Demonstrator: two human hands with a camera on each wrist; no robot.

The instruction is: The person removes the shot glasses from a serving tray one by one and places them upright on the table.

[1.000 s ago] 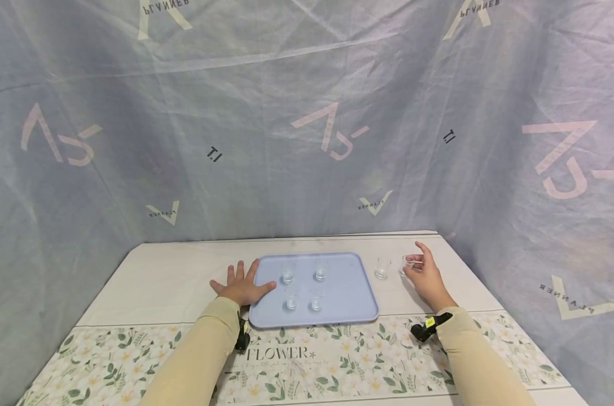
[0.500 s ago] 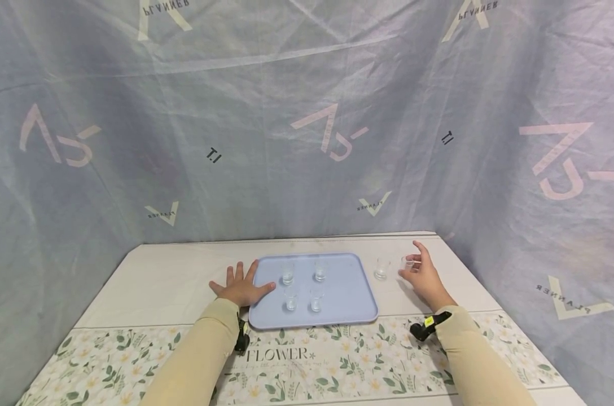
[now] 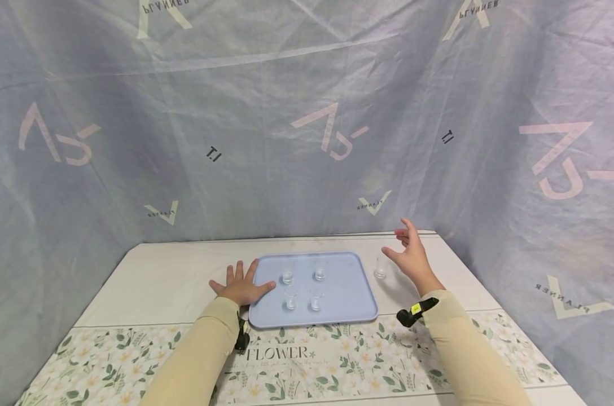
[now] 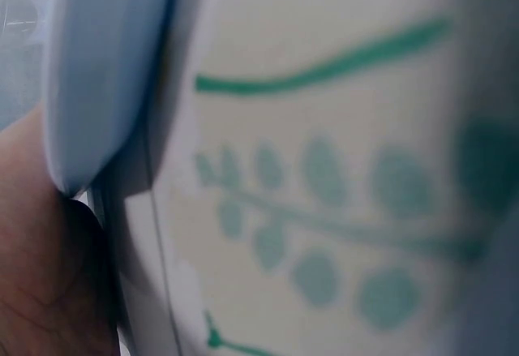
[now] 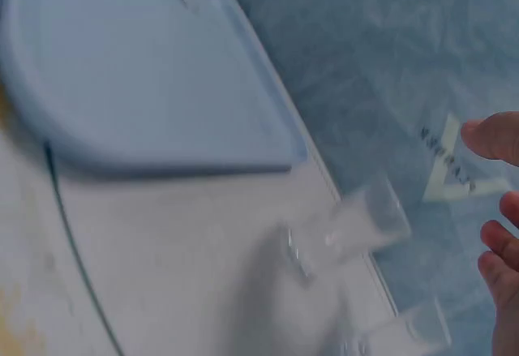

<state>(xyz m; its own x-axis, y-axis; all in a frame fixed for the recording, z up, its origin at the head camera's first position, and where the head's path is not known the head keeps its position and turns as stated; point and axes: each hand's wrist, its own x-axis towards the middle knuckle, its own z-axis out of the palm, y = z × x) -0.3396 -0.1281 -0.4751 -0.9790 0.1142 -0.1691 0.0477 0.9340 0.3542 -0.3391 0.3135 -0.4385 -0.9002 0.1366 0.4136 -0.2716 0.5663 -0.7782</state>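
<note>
My left hand (image 3: 242,286) lies with spread fingers at the left edge of a light blue tray (image 3: 342,290), its thumb over the rim. On the tray stand several small clear shot glasses (image 3: 320,274). To the tray's right, one shot glass (image 3: 380,270) stands on the table. My right hand (image 3: 412,258) is raised above and right of that glass, thumb and fingers apart, holding nothing. The right wrist view shows this glass (image 5: 349,230) and a second shot glass (image 5: 401,333) beside it; in the head view the second one is mostly behind the hand.
The white table cover (image 3: 170,282) has a floral band (image 3: 368,361) along its front. Grey-blue cloth (image 3: 266,169) with printed letters hangs behind the table and at both sides. Each wrist wears a black camera; the right one (image 3: 416,312) hangs over the table.
My right hand has let go of the outer shot glass, risen and shifted slightly left, its fingers spreading apart. My left hand and the tray have stayed in place.
</note>
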